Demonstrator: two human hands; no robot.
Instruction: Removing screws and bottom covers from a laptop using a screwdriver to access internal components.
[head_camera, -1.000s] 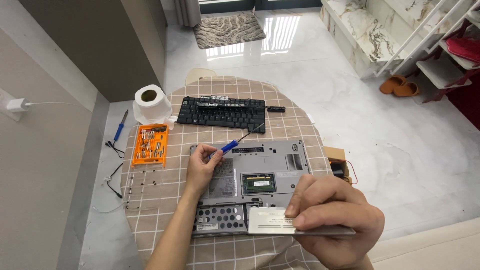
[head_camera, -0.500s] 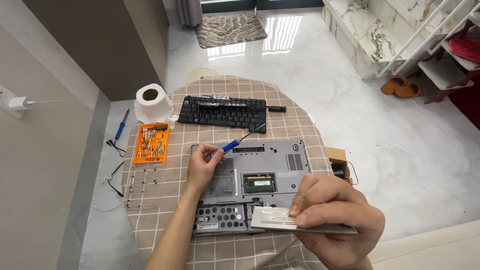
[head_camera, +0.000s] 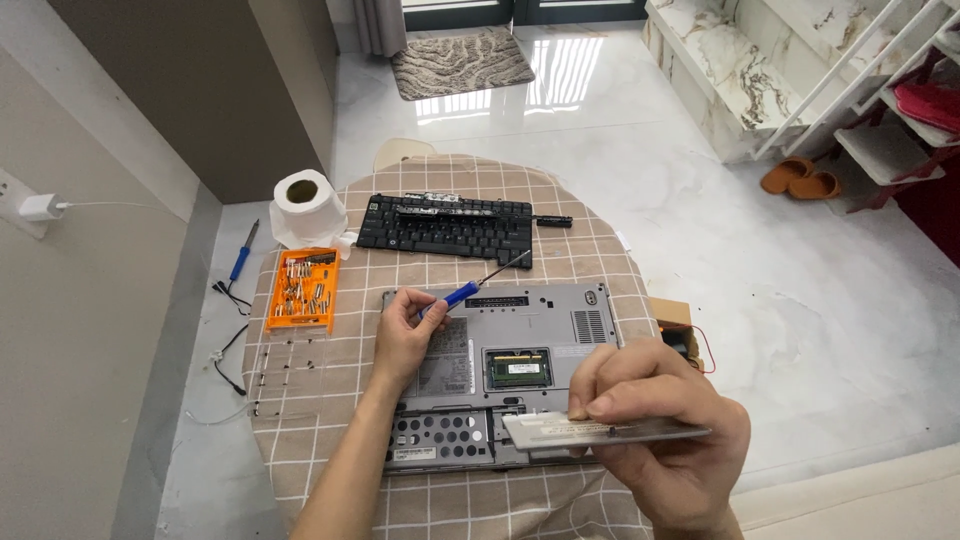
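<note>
Round checked table (head_camera: 300, 470) under an upturned grey laptop base (head_camera: 560, 330), its right edge at the rim. Bare cloth open at left. Right hand (head_camera: 655, 435) pinched on a flat grey panel (head_camera: 600, 431) over the near edge. Left hand (head_camera: 405, 335) curled round a blue screwdriver (head_camera: 470, 288).

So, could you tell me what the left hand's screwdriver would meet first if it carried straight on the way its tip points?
The left hand holds a blue-handled screwdriver aimed up and to the right. Its tip already seems to overlap the near right corner of the black keyboard, so that would likely come first, though depth is unclear and it may pass above.
</note>
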